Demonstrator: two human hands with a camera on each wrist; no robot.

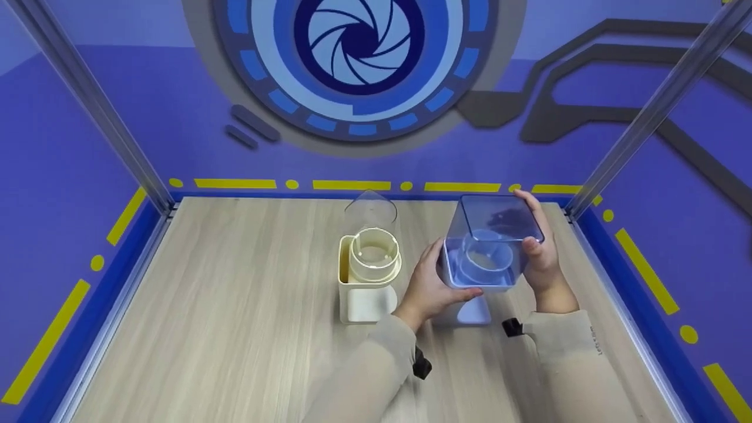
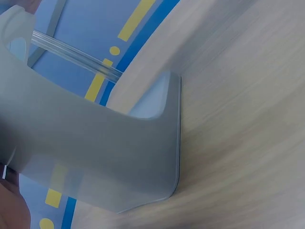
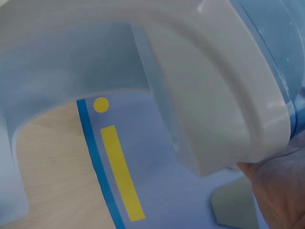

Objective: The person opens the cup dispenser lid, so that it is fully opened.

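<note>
A pale blue plastic dispenser-like stand [image 1: 482,277] has a round collar on top and an arched opening below. My left hand [image 1: 424,291] grips its upper body, fingers on the left side and thumb across the front. Over the collar sits a tinted see-through square cover [image 1: 499,217]. My right hand [image 1: 543,261] holds the cover's right side, thumb at the near corner and fingers behind. In the left wrist view, the stand's grey-blue wall [image 2: 95,129] fills much of the picture. The right wrist view shows its arch [image 3: 205,95] from close up.
A cream stand [image 1: 370,282] of similar shape is just left of the blue one, with a clear round cup [image 1: 375,252] on top and a clear panel [image 1: 370,210] behind. Blue walls and metal posts [image 1: 634,106] border the wooden table [image 1: 235,305].
</note>
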